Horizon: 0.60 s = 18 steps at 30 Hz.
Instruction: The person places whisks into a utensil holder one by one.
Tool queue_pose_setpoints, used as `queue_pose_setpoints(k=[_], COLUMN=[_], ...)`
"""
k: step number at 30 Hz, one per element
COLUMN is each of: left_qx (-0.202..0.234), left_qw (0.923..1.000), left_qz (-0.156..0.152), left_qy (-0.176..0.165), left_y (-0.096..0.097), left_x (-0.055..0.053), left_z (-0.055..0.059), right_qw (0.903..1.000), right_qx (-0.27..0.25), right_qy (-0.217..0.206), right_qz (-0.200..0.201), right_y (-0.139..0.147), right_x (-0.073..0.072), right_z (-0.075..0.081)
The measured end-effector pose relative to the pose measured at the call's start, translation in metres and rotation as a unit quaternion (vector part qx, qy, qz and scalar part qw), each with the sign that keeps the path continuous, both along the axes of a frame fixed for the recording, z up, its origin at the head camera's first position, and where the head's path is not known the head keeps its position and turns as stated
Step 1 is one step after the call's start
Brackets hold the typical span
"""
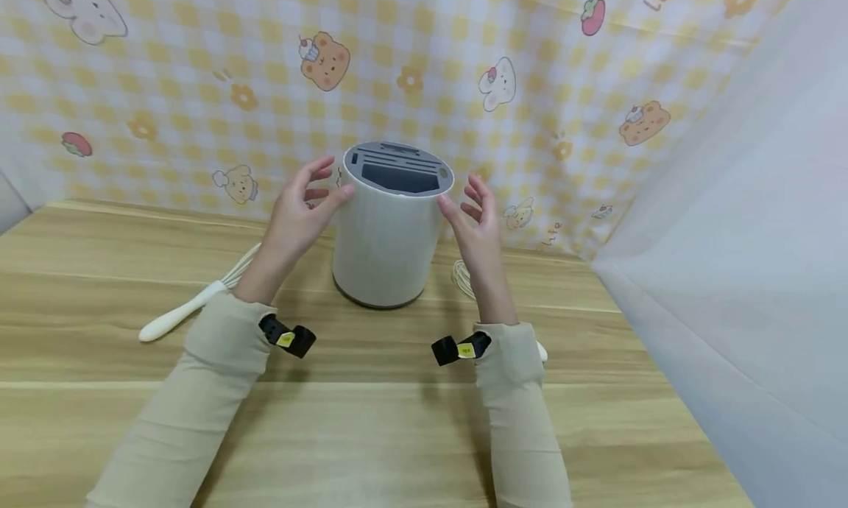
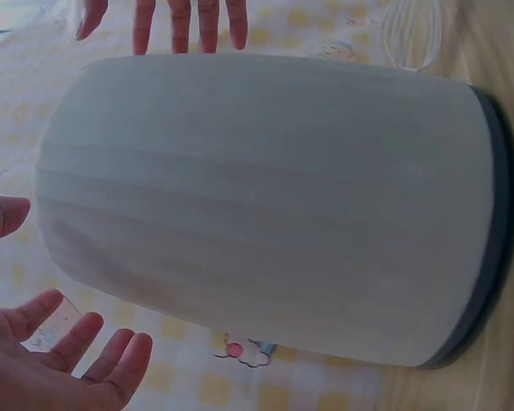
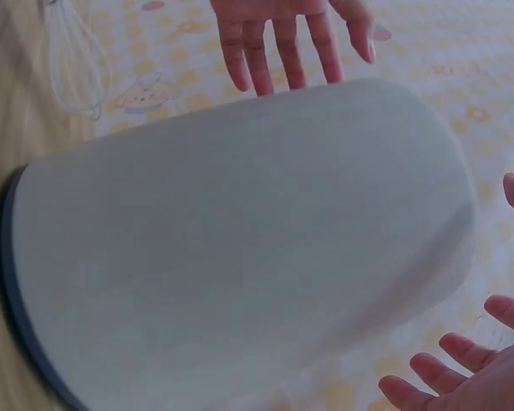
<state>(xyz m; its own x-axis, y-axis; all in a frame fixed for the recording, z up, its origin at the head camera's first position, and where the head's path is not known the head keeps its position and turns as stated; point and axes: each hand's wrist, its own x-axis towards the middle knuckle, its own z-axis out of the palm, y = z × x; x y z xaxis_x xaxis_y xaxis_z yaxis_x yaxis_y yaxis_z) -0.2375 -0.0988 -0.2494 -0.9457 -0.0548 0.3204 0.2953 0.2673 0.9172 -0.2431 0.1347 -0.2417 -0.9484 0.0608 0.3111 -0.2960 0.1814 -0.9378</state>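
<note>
The white round holder (image 1: 387,243) with the gray slotted top stands upright on the wooden table (image 1: 397,434), close to the checked bear cloth (image 1: 199,88) at the back. It sits right between your two hands.

It is tall, so I think it could tip over. A push near the top from one side only might knock it toward the cloth. A fast grab could also slide it, because the sides look smooth.

Your left hand (image 1: 301,213) is open, fingers spread and a bit bent. Its thumb looks like it touches the top rim, but I cannot tell for sure. Your right hand (image 1: 477,217) is open too, fingers straight, just beside the other side of the rim. Neither hand holds anything.

A whisk (image 1: 192,305) with a white handle lies on the table behind your left arm. Thin wires of a second whisk (image 1: 461,280) show behind your right hand.
</note>
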Motion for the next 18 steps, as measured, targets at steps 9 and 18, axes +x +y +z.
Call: queue_pose_setpoints(k=[9, 18], left_qx=[0.023, 0.057], left_qw=[0.9982, 0.9949], left_qz=[-0.008, -0.039], left_qy=[-0.055, -0.073], left_y=[-0.004, -0.002], left_x=[-0.013, -0.025], left_z=[-0.016, -0.029], right_qw=[0.9983, 0.9941], right_qx=[-0.018, -0.047], right_qy=[-0.051, -0.071], right_qz=[0.02, 0.068], right_y=[0.007, 0.014], right_x=[-0.02, -0.032], right_z=[-0.025, -0.043])
